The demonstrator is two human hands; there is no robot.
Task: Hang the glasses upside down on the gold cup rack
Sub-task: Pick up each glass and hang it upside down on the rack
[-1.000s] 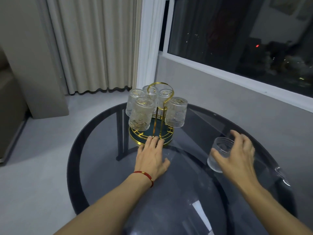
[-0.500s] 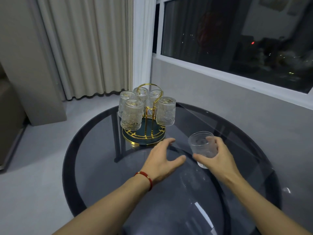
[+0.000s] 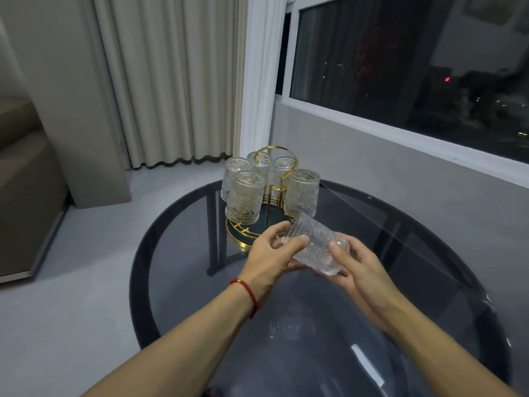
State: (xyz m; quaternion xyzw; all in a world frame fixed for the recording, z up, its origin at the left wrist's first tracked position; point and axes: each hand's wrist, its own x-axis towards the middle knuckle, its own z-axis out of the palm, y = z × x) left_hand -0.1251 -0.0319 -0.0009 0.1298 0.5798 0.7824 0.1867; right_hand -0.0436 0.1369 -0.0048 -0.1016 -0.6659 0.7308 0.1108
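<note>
A gold cup rack [image 3: 248, 233] with a dark green base and a loop handle on top stands at the far side of the round glass table. Several ribbed clear glasses [image 3: 244, 198] hang upside down on it. One more ribbed glass [image 3: 316, 244] is held tilted on its side just in front of the rack, above the table. My left hand [image 3: 269, 257] grips it near its rim end, which points toward the rack. My right hand [image 3: 359, 269] holds its base end.
The dark glass table [image 3: 183, 270] has a thick black rim and dark legs showing through it. A grey wall with a window ledge [image 3: 400, 133] runs close behind on the right. Curtains [image 3: 171, 81] and a sofa edge [image 3: 25, 190] are at the left.
My right hand has lifted the glass from the table's right side and brought it toward the rack, tipping it over. My left hand left the table and took hold of the glass.
</note>
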